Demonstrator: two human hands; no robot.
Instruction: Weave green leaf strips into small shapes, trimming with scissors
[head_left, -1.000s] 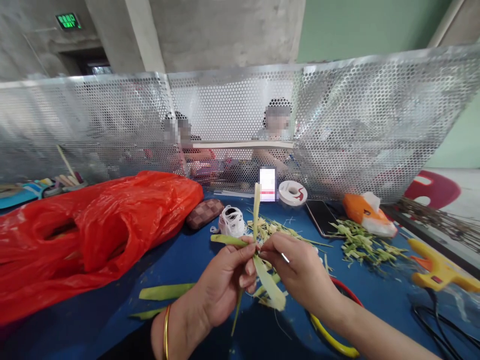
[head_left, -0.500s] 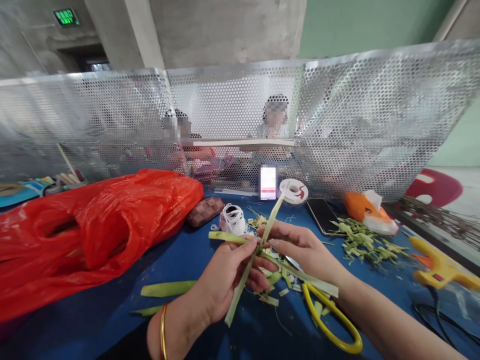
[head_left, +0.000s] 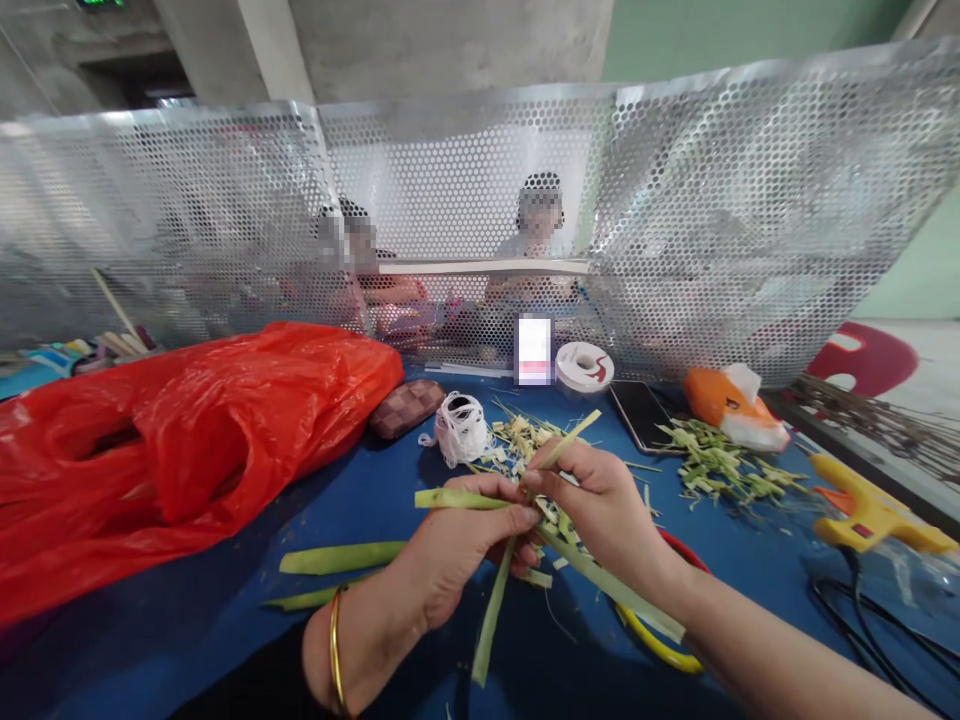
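Note:
Green leaf strips (head_left: 493,615) cross each other between my hands over the blue table. My left hand (head_left: 457,545) pinches them near the crossing, with one strip end sticking out to the left and one hanging down. Thumb and fingers of my right hand (head_left: 607,510) are closed on the strip end (head_left: 576,437) that points up and right. Another strip (head_left: 607,580) runs below the right hand toward its wrist. The crossing itself is partly hidden by fingertips. Scissors with a yellow handle loop (head_left: 664,645) lie half hidden beneath the right forearm.
Leaf scraps (head_left: 517,440), a ball of white cord (head_left: 460,430) and a white spool (head_left: 585,367) lie ahead. A red plastic bag (head_left: 202,430) covers the left. At right are a phone (head_left: 641,415), tissues (head_left: 731,405) and a yellow glue gun (head_left: 862,515). Perforated sheeting (head_left: 465,180) stands behind.
My right hand has moved left and closed its fingers on the upper strip, which now leans further right. The hanging strip has swung slightly right. The view has tilted a little downward.

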